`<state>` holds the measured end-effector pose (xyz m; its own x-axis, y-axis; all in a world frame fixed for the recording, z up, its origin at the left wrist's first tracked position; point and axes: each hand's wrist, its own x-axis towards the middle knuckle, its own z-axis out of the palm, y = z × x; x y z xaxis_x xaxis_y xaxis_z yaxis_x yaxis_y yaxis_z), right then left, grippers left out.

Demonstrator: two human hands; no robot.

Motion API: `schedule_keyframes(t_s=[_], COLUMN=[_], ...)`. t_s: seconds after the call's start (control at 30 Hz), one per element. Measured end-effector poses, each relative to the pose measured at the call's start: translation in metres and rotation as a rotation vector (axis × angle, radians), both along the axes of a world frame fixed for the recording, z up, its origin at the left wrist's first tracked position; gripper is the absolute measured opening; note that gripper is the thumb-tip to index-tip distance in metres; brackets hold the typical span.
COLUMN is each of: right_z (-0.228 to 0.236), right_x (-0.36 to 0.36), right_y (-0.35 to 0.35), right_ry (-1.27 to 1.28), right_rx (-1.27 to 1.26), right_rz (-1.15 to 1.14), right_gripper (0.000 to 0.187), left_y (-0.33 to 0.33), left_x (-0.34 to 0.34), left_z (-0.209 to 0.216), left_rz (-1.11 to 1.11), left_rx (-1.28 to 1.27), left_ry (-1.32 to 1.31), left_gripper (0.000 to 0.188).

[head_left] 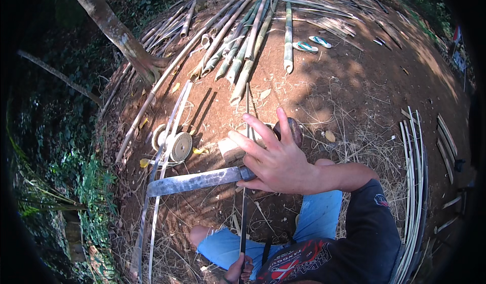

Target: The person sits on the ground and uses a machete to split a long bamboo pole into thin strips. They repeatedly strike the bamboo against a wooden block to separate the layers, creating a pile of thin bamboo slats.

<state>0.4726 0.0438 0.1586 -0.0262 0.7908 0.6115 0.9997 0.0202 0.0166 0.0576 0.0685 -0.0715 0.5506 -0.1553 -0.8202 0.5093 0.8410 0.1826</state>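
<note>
My right hand reaches in from the right, its upper fingers spread and its thumb by the handle of a machete. The broad, worn blade points left, nearly level; most of the handle is hidden behind the hand. At the lower edge, my left hand is closed round a long, narrow bamboo strip. This strip runs away from me, passing by the right thumb and the machete's handle end. Behind the right hand lie a pale log piece and a rounded dark brown thing, partly hidden.
Bamboo poles fan out on the ground ahead. Two pale strips cross the left side, near a cream spool. A bundle of strips lies right. Sandals and a leaning tree trunk are farther off.
</note>
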Motion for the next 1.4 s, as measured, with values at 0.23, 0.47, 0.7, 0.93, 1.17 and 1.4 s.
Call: schedule_keyframes(t_s=[0.23, 0.47, 0.7, 0.93, 1.17, 1.4], right_z=[-0.002, -0.002, -0.027, -0.063, -0.078, -0.074], right_x=[0.000, 0.000, 0.006, 0.011, 0.017, 0.018], right_y=[0.002, 0.002, 0.012, 0.020, 0.019, 0.016], right_ry=[0.035, 0.037, 0.108, 0.150, 0.094, 0.135], right_rx=[0.015, -0.001, 0.011, -0.126, -0.073, -0.030], right_rz=[0.011, 0.014, -0.019, -0.115, -0.132, -0.122], right_gripper=[0.050, 0.054, 0.054, 0.055, 0.057, 0.056], left_y=[-0.011, -0.011, -0.003, -0.004, -0.005, -0.005], left_x=[0.004, 0.012, 0.011, 0.009, 0.012, 0.017], left_z=[-0.003, 0.013, 0.014, 0.008, 0.010, 0.019], left_rz=[0.068, 0.057, -0.090, -0.056, -0.047, -0.027], left_rx=[0.112, 0.127, 0.167, 0.092, 0.080, 0.050], left_ry=[0.210, 0.223, 0.070, 0.040, 0.039, 0.066], left_gripper=[0.041, 0.042, 0.056, 0.053, 0.050, 0.051])
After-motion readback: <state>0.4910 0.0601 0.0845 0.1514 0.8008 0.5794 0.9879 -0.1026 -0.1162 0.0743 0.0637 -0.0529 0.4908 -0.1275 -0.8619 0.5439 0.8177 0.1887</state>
